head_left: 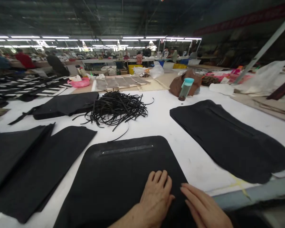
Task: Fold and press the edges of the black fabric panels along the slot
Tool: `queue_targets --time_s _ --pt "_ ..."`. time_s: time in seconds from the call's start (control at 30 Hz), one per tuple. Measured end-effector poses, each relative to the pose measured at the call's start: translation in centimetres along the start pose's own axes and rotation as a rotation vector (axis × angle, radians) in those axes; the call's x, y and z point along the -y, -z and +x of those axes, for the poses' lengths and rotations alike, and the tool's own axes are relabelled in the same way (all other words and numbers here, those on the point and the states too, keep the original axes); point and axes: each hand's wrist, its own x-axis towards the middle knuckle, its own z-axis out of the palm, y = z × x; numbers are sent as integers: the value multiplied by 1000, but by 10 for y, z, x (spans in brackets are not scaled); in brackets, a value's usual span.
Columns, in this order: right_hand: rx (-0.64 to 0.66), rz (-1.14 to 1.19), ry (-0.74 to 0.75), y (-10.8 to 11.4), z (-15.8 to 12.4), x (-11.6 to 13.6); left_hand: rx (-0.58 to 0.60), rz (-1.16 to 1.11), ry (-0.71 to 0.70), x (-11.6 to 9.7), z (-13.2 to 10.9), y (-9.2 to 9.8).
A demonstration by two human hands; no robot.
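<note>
A black fabric or leather-like panel (118, 177) with rounded far corners lies flat in front of me. Near its far edge runs a narrow slot (127, 149) with a greyish strip in it. My left hand (156, 194) rests palm down on the panel's right part, fingers extended and slightly bent. At the panel's right edge, my right hand (203, 205) touches the border with straight fingers held close together; its thumb is hidden. A tangled heap of thin black strips (120, 107) sits beyond the panel, one loose strip reaching its far edge.
More black panels are stacked at right (228, 136) and at left (45, 158). A dark folded stack (66, 104) adjoins the strips. On the white table (156, 110) stands a teal-lidded bottle (186, 88) beside a brown bag (177, 85). A pink basket (79, 83) is farther back; people work in the distance.
</note>
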Motion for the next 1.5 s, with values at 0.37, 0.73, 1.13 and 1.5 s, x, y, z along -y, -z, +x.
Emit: queue_targets --time_s 0.37,0.73,1.13,1.5 --pt "29 -313 53 -50 29 -31 33 -133 87 47 -81 78" --pt "317 -454 395 -34 54 69 111 -33 108 131 -168 58" --pt "350 -528 382 -63 34 59 184 -89 91 129 -165 55" --pt "205 -604 499 -69 25 51 230 331 325 89 -178 44"
